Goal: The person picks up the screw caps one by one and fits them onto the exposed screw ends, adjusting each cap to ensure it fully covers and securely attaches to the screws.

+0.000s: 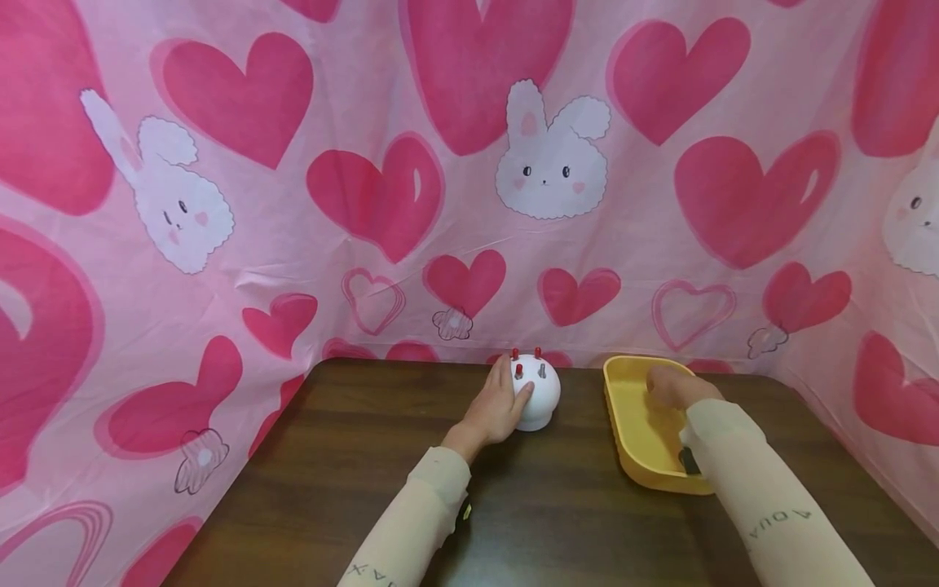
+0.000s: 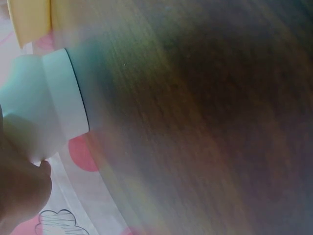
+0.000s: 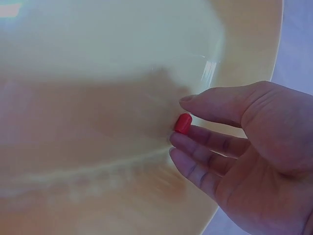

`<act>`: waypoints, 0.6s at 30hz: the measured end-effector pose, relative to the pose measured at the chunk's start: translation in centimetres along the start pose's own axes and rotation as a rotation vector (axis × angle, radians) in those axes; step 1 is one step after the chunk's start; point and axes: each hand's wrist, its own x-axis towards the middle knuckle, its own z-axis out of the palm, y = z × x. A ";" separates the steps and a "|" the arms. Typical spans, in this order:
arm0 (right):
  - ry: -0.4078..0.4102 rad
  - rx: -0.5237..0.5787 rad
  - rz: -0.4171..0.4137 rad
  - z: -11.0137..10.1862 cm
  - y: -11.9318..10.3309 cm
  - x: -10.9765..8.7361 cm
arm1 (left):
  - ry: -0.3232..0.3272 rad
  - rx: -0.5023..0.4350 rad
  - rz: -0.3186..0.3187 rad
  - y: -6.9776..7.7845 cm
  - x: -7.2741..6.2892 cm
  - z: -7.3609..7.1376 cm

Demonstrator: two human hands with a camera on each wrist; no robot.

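In the head view my left hand (image 1: pixel 495 408) holds a white ball-shaped body (image 1: pixel 541 401) on a short round base, with the thumb at its front and the fingers along its left side. Three red-capped pegs and one bare metal peg (image 1: pixel 543 371) stick out of its upper part. The left wrist view shows part of the white body (image 2: pixel 32 107) beside the hand (image 2: pixel 22 191). My right hand (image 1: pixel 671 386) reaches into a yellow tray (image 1: pixel 631 456). In the right wrist view a small red cap (image 3: pixel 183 123) lies at the fingertips, while the thumb stands slightly apart above it.
The dark wooden table (image 1: pixel 352 465) carries the white body at the middle and the tray to its right. Behind the table hangs a pink cloth (image 1: pixel 469 236) printed with hearts and rabbits. The tray's raised rim surrounds my right hand.
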 end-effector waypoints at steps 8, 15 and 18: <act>-0.002 0.031 -0.006 -0.1 -0.2 -0.2 | -0.003 0.001 -0.003 -0.1 0.1 0.0; -0.022 0.057 -0.024 -0.1 -0.5 -0.3 | -0.002 -0.003 -0.001 0.1 0.0 -0.1; -0.064 0.087 -0.003 -0.2 -0.9 -0.4 | -0.001 -0.003 -0.001 0.0 0.0 0.0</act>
